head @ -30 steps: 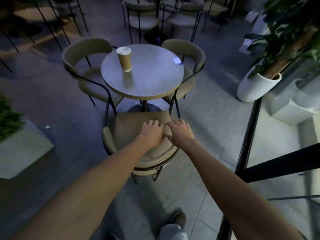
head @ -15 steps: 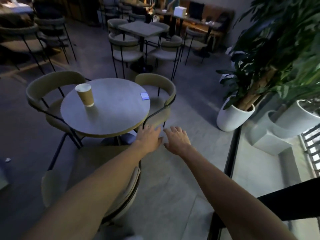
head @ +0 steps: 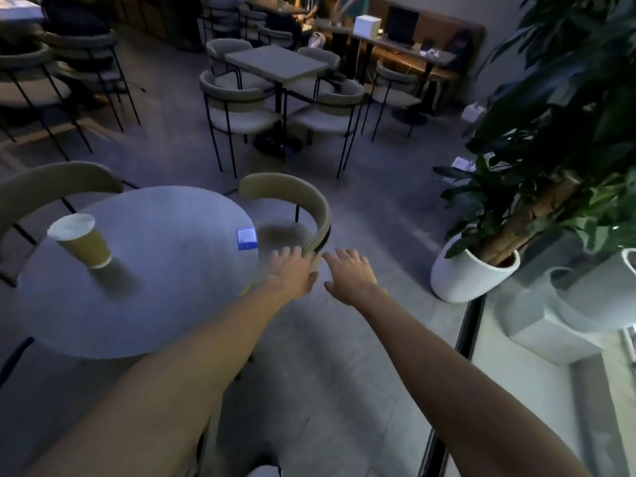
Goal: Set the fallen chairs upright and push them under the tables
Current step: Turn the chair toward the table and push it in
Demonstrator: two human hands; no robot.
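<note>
- Chair (head: 292, 191) stands upright at the right side of the round bench (head: 155, 304), its seat partly under the top and its curved back towards the floor (head: 344, 356) beyond.
- Left hand (head: 292, 273) is stretched out, fingers straight and spread. It touches the near end of the chair's back, just by the bench edge, and is released rather than closed round it.
- Right hand (head: 351, 275) hangs just beside the left one over the floor, also released, with its fingers spread and nothing in it. It sits close to the chair's back end, but contact cannot be made out.
- Second chair (head: 51, 182) stands upright at the far left side of the bench, its back rising above the top.
- On the bench a paper cup (head: 82, 241) stands at the left and a small blue card (head: 247, 239) lies near the right edge, the two well apart.
- To the right, a plant (head: 550, 132) grows from a white pot (head: 471, 273) on the floor.
- Further back is a square bench (head: 275, 62) with upright far chairs (head: 241, 105) drawn in round it.
</note>
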